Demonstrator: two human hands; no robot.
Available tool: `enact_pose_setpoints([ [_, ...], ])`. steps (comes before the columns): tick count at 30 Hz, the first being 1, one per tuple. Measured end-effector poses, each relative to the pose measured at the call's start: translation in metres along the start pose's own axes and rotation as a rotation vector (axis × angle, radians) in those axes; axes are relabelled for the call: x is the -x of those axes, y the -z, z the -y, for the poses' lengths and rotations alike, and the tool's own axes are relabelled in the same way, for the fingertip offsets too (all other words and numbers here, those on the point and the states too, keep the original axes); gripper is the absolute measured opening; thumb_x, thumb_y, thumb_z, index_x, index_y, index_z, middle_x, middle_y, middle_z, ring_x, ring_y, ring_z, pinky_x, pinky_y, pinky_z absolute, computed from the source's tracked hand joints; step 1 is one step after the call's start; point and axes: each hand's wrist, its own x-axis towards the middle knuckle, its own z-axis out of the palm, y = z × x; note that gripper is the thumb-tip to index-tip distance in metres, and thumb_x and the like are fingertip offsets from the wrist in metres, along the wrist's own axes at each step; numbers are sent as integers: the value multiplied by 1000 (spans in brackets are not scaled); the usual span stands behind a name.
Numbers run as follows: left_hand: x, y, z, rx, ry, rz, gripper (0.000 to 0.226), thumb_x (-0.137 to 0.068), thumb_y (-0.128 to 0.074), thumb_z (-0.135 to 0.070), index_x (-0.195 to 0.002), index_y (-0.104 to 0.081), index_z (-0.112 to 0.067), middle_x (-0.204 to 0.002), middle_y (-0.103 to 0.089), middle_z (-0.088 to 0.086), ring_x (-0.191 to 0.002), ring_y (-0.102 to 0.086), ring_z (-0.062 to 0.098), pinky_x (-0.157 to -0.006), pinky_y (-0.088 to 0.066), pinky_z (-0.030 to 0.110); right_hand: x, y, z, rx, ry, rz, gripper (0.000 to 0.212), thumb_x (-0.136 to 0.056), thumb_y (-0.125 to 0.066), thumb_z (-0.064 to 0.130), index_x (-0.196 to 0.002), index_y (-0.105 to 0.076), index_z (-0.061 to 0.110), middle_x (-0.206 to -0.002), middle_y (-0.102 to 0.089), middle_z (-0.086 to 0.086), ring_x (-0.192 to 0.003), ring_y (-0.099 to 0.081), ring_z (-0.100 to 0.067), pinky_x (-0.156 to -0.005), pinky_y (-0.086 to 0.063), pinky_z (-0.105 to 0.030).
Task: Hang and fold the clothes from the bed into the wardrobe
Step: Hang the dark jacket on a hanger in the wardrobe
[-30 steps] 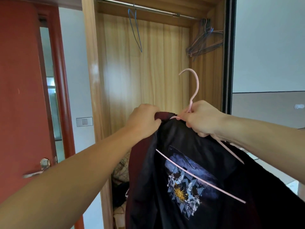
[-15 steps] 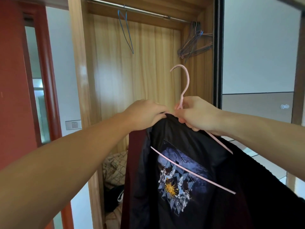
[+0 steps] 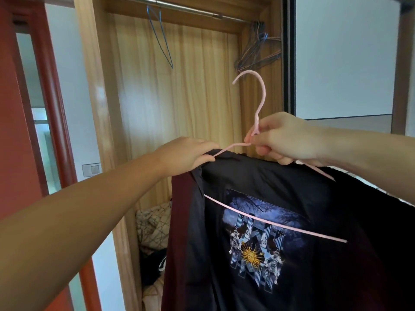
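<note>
Right up close, both bare forearms reach forward, holding up a black T-shirt with a sun-and-statues print (image 3: 258, 254), which drapes over a thin pink wire hanger (image 3: 260, 102). The left hand (image 3: 188, 153) has its grip clenched on the shirt's shoulder fabric where the hanger's left arm slips under the cloth. The right hand (image 3: 285, 138) pinches the hanger at the twisted neck just under the hook, fingers curled round the wire. The hanger's bottom bar shows as a pink line across the print, and its right arm pokes out below the right hand. The hook rises above the right hand, free of any rail.

Beyond the shirt stands the open wooden wardrobe (image 3: 179, 97). Low inside it, left of the shirt, lies a crumpled pale patterned cloth (image 3: 155, 223) with something dark beneath. Up top runs the metal rail (image 3: 186, 10), carrying a lone blue wire hanger (image 3: 162, 39) above the left hand and a bunch of dark wire hangers (image 3: 258, 50) above the pink hook.
</note>
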Motion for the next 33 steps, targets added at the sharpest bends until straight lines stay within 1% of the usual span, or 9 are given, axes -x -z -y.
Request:
enact_pose_setpoints([
  [5,-1,-6,-2,-17,42,-33,33,-101,-40,-42,-122,-55,-22,-112,-64,-2,-98,-59,20,-82,-48,41,-3,-3,7,-10,-29,-38,13,-94,-48,6,-98,-61,5,-68,-49,-9,-36,-31,-9,-37,-24,-18],
  [9,-14,-13,-10,-138,8,-209,50,-97,-25,-52,-103,-57,-15,-91,-64,0,-78,-60,25,-66,-48,38,-5,0,8,-2,5,-15,13,-93,-54,12,-93,-63,2,-61,-51,-5,-40,-35,-11,-40,-28,-22],
  [14,-24,4,8,-95,82,-292,29,-101,-41,-36,-107,-61,-15,-85,-64,6,-77,-60,30,-68,-48,41,26,46,-14,371,80,118,36,-78,-64,57,-104,-67,33,-90,-70,19,-77,-63,6,-73,-45,-19],
  [16,-26,15,19,-147,143,-270,34,-101,-37,-39,-109,-61,-15,-89,-65,6,-81,-59,30,-71,-47,41,46,54,-32,495,10,200,28,-80,-63,56,-103,-66,40,-95,-69,27,-87,-64,10,-83,-49,-18],
  [18,-27,23,25,-166,156,-272,49,-97,-27,-49,-108,-61,-16,-88,-65,5,-81,-59,30,-70,-47,40,58,48,-46,400,-14,145,29,-85,-56,57,-101,-69,36,-95,-72,21,-87,-67,3,-91,-51,-27],
  [22,-36,32,27,-141,248,-242,35,-101,-37,-42,-113,-61,-19,-95,-62,4,-87,-59,29,-74,-48,41,50,28,-37,77,-55,-90,34,-93,-54,45,-88,-73,16,-79,-75,1,-68,-71,-11,-67,-53,-20],
  [24,-43,32,28,-127,384,-221,27,-102,-39,-37,-118,-59,-27,-104,-60,1,-96,-57,28,-78,-46,39,33,24,-22,-34,-83,-171,33,-92,-58,39,-84,-73,11,-77,-75,-6,-68,-71,-20,-68,-52,-23],
  [28,-66,37,19,193,571,-322,31,-101,-45,-32,-129,-55,-26,-126,-56,4,-115,-54,26,-93,-43,34,-12,32,14,-86,-92,-221,26,-91,-60,31,-80,-65,8,-69,-62,-5,-58,-57,-16,-44,-40,-15],
  [33,-72,86,-44,604,560,-590,26,-100,-42,-39,-98,-63,-24,-86,-60,-8,-79,-55,10,-67,-40,23,-68,49,50,-21,-75,-231,34,-94,-54,25,-110,-62,-3,-84,-54,-6,-68,-48,-18,-54,-35,-24],
])
